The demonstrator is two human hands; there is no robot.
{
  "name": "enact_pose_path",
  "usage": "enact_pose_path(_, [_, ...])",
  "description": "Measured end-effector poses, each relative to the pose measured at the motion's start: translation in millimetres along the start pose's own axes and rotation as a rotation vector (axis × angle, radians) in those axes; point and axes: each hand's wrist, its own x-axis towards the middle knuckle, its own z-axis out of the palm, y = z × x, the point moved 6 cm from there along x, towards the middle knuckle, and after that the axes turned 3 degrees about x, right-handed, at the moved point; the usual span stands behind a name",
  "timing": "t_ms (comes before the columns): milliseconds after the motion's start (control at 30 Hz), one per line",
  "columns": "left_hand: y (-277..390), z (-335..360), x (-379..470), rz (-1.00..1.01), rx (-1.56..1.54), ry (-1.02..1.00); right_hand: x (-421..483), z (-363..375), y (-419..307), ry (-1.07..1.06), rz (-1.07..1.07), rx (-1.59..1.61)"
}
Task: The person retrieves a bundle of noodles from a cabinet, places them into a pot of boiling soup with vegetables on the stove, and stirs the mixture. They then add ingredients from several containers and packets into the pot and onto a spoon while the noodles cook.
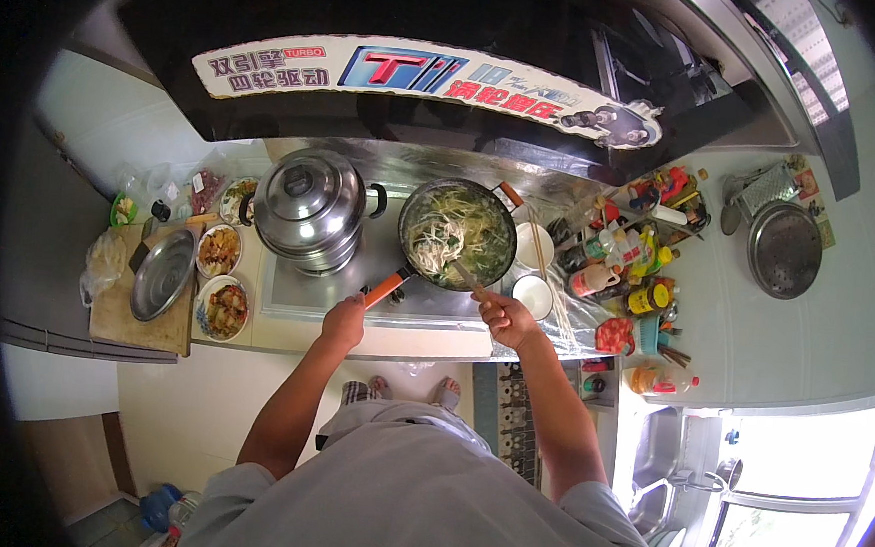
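Observation:
My left hand [345, 320] is closed around the orange handle [385, 291] of a dark wok [513, 237] on the stove. In the wok, pale strands lie with green leaves [484, 242] in liquid. My right hand [506, 319] grips the wooden handle of a spatula [466, 275], whose far end reaches into the food at the wok's near side; its tip is hidden. Left of the wok stands a lidded steel steamer pot [310, 205]. Two white bowls, one farther back [535, 246] and one nearer [532, 297], sit to the right, with long chopsticks [541, 242] across the farther one.
Bottles [595, 281] and jars crowd the counter's right side. Dishes of food [223, 308] stand left of the pot, beside a metal tray [163, 275] on a wooden board [111, 321]. A range hood [386, 127] overhangs the stove. A sink [656, 445] lies at the lower right.

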Motion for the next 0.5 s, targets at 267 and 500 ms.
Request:
enact_pose_path(267, [-3.1,2.0,-0.8,-0.009,-0.014,-0.007,-23.3,7.4,-26.8,0.004,-0.002,-0.078])
enact_pose_path(500, [2.9,-2.5,-0.9,-0.004,-0.019,-0.043,-37.4,23.0,-55.8,0.306,-0.212,-0.581])
